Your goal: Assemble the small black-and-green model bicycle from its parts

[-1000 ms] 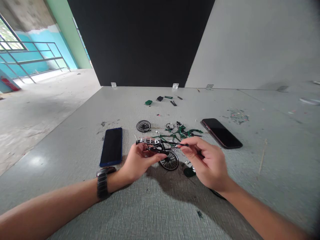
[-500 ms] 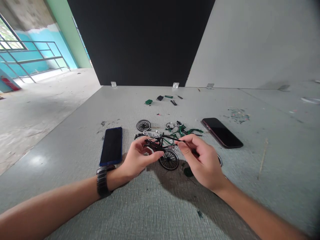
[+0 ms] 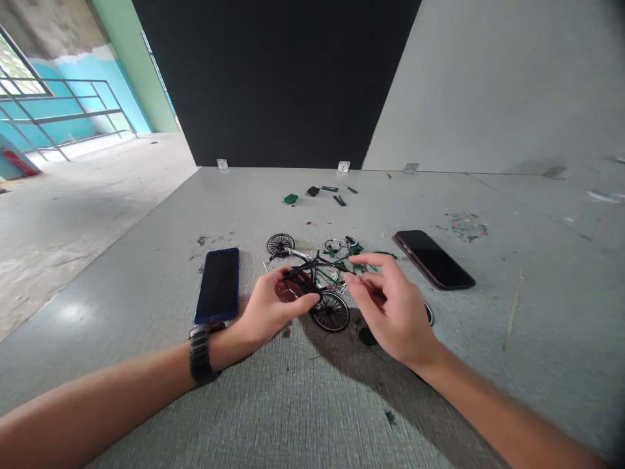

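Observation:
A small black model bicycle frame (image 3: 312, 273) is gripped by my left hand (image 3: 273, 309), which wears a dark watch on its wrist. My right hand (image 3: 385, 306) hovers just right of the frame with its fingers apart, holding nothing I can see. A loose spoked wheel (image 3: 331, 311) lies on the grey floor (image 3: 312, 404) between the hands. A second wheel (image 3: 280, 244) lies farther back. Green bicycle parts (image 3: 354, 253) are scattered behind my right hand.
A blue phone (image 3: 218, 285) lies left of my left hand and a dark phone (image 3: 432, 258) lies to the right. Several small green and black pieces (image 3: 317, 193) sit near the black wall panel (image 3: 273, 78). A railing (image 3: 58, 117) stands at far left.
My right hand has let go of the thin black part and opened its fingers. The frame in my left hand has tilted and moved slightly away from me.

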A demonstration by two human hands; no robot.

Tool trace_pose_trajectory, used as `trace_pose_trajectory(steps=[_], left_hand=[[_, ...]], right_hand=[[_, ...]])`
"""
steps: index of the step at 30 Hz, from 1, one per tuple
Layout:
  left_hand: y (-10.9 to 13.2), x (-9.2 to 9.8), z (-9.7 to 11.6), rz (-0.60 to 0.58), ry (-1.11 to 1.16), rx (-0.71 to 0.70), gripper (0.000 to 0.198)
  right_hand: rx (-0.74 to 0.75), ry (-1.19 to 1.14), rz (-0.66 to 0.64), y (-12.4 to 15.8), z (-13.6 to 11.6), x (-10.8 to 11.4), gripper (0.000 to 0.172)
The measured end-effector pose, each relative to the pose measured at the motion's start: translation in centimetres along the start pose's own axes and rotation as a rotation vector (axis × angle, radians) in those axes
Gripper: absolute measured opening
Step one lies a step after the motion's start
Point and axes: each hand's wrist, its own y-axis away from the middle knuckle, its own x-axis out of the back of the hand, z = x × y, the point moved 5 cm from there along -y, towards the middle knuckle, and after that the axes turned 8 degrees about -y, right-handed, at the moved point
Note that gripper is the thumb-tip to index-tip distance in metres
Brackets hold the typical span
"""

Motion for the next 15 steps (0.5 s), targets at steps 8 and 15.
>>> trace_pose_trajectory(steps=[8,15], left_hand=[[-0.3,0.2,-0.3,-0.005,-0.053,0.009,0.038],[-0.2,0.0,0.0,-0.037,-0.068,-0.02,0.03]], right_hand=[[0.251,0.113,-0.29,0.9,-1.4,-1.7,0.038],[0.213,0.025,-0.405,1.2,-1.1,-2.6,0.038]])
